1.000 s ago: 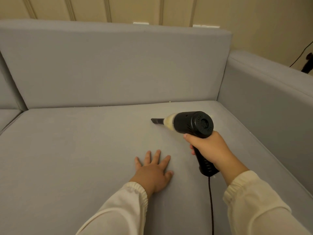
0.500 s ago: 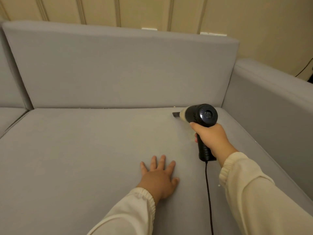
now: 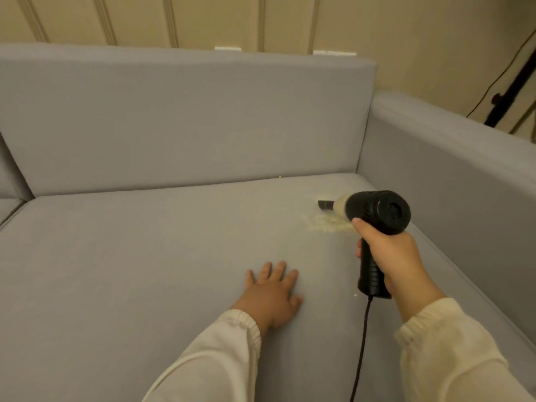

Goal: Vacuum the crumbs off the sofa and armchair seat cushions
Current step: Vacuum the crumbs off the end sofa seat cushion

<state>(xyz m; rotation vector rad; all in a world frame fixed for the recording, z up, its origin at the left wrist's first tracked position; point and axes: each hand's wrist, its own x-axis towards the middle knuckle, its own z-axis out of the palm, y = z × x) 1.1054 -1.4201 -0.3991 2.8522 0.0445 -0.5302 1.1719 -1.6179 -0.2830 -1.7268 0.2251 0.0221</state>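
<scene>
Since earlier: handheld vacuum (image 3: 374, 211) has moved from the middle of the seat toward the back right corner, and a pale crumb patch now shows beneath it; the left hand has kept its flat pose on the seat
Right hand: right hand (image 3: 391, 256) grips the vacuum's black pistol handle, fingers (image 3: 359, 224) wrapped round it, forefinger lying up against the round motor body
Vacuum: black body with a cream collar and a short dark nozzle (image 3: 326, 204) pointing left and slightly down, close to the fabric; whether the tip touches the fabric cannot be told
Cord: thin black cord (image 3: 362, 343) hangs from the base of the handle and runs down out of the bottom edge
Crumbs: pale yellowish scatter of crumbs (image 3: 326, 223) lies on the seat just under and in front of the vacuum body, near the right armrest; one tiny white speck (image 3: 355, 294) sits beside the handle base
Left hand: left hand (image 3: 271, 294) rests palm down on the seat cushion, fingers straight and spread, holding nothing
Seat cushion: wide grey seat cushion (image 3: 130, 271) fills most of the view
Sofa surroundings: grey back cushion (image 3: 188, 120) stands behind; grey armrest (image 3: 449, 175) rises at the right
Sleeves: cream sleeves (image 3: 220, 358) with gathered cuffs cover both forearms
Background: beige panelled wall (image 3: 203, 18) behind the sofa; dark stand with a cable (image 3: 510, 85) at the far right
</scene>
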